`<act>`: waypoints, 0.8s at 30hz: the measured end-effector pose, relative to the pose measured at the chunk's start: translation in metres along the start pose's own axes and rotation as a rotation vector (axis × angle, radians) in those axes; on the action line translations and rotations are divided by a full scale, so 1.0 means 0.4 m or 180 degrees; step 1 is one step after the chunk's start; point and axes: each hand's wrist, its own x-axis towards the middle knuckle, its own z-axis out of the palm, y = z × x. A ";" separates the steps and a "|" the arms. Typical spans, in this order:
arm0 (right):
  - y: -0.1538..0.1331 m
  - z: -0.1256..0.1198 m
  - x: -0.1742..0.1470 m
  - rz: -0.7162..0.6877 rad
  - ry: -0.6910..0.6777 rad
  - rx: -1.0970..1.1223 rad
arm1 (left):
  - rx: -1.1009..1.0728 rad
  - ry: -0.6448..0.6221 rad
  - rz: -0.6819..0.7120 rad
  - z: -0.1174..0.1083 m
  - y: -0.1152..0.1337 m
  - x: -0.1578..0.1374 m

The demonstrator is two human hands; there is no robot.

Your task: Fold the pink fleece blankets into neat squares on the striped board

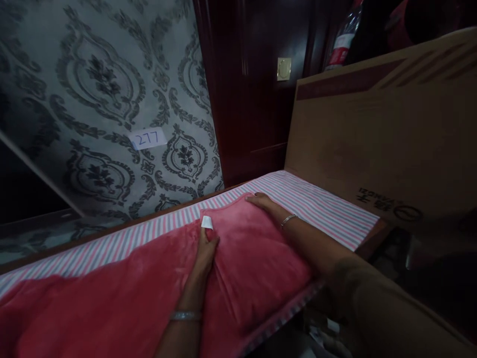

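Observation:
A red plush blanket [257, 258] lies spread over a striped sheet, its right part folded over so that a paler pink-red panel is on top. My left hand [206, 251] is closed on the edge of this fold, right by a small white tag [206, 222]; part of its fingers is hidden. At the far right corner of the folded panel, my right hand [260, 201] grips the blanket's edge, fingertips partly tucked out of sight. Both wrists wear silvery bracelets.
The striped sheet [316, 199] shows along the back and right. Beyond it stand a patterned wall [104, 99] with a "277" paper label [148, 138] and a dark red wooden panel [253, 99]. A large cardboard box [372, 129] borders the right, with a bottle [341, 47] behind.

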 end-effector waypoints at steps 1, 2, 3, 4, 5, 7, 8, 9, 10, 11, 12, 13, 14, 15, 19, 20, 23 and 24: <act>-0.009 0.013 0.014 0.0083 -0.0024 -0.0248 | 0.0062 0.0004 -0.0019 -0.002 -0.005 0.002; -0.016 0.024 0.024 0.0167 -0.0036 -0.0422 | 0.0137 0.0035 -0.0019 -0.004 -0.010 0.005; -0.018 0.033 0.030 0.0203 -0.0005 -0.0510 | 0.0212 0.0078 0.0011 -0.005 -0.014 0.007; -0.017 0.041 0.033 0.0179 0.0070 -0.0547 | 0.0279 0.0124 0.0050 -0.006 -0.017 0.010; -0.013 0.045 0.033 0.0160 0.0124 -0.0597 | 0.0323 0.0157 0.0088 -0.006 -0.020 0.012; -0.002 0.047 0.027 0.0123 0.0177 -0.0683 | 0.0329 0.0150 0.0115 -0.006 -0.025 0.016; 0.001 0.044 0.023 0.0105 0.0176 -0.0715 | 0.0312 0.0142 0.0110 -0.006 -0.026 0.018; 0.002 0.038 0.020 0.0088 0.0162 -0.0743 | 0.0294 0.0143 0.0093 -0.005 -0.027 0.018; -0.001 0.032 0.015 0.0077 0.0143 -0.0769 | 0.0278 0.0147 0.0064 -0.004 -0.028 0.018; -0.006 0.024 0.010 0.0079 0.0124 -0.0793 | 0.0257 0.0153 0.0020 -0.003 -0.027 0.018; -0.014 0.017 0.001 0.0092 0.0112 -0.0812 | 0.0218 0.0162 -0.0036 -0.001 -0.026 0.017; -0.023 0.011 -0.012 0.0064 0.0109 -0.0850 | 0.0162 0.0171 -0.0084 0.001 -0.024 0.015; -0.032 0.007 -0.031 -0.0040 0.0107 -0.0918 | 0.0101 0.0172 -0.0114 0.004 -0.022 0.014; -0.041 0.006 -0.058 -0.0228 0.0092 -0.1013 | 0.0049 0.0173 -0.0115 0.006 -0.020 0.013; -0.063 0.028 -0.242 -0.1297 -0.0295 -0.1317 | 0.0038 0.0209 0.0068 0.016 -0.017 0.012; -0.064 0.038 -0.305 -0.1504 -0.0443 -0.1279 | 0.0034 0.0197 0.0090 0.017 -0.017 0.012; -0.059 0.064 -0.502 -0.2148 -0.0535 -0.0892 | -0.0080 0.0108 0.0131 0.016 -0.020 0.011; -0.055 0.070 -0.561 -0.2269 -0.0510 -0.0716 | -0.0111 0.0087 0.0163 0.014 -0.020 0.009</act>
